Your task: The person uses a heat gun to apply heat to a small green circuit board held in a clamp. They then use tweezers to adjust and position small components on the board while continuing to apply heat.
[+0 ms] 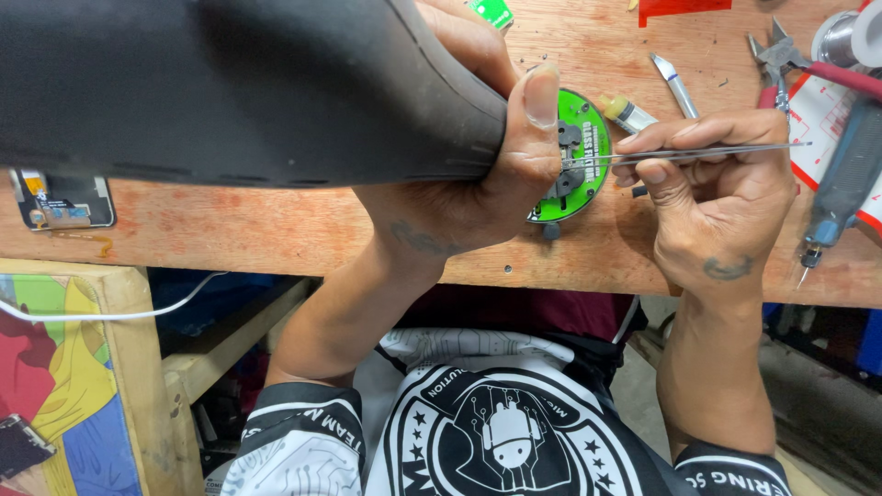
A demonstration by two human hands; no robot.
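Your left hand point(459, 197) wraps its fingers around a large black curved object point(239, 87) above the round green fixture point(588, 165) on the wooden bench point(276, 230), while your right hand point(712, 197) pinches slim metal tweezers point(698, 152) pointing at that fixture.

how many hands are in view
2. The left hand grips a big black tube over the bench; the right hand pinches tweezers pointed at the round green fixture. No other person's hands show.
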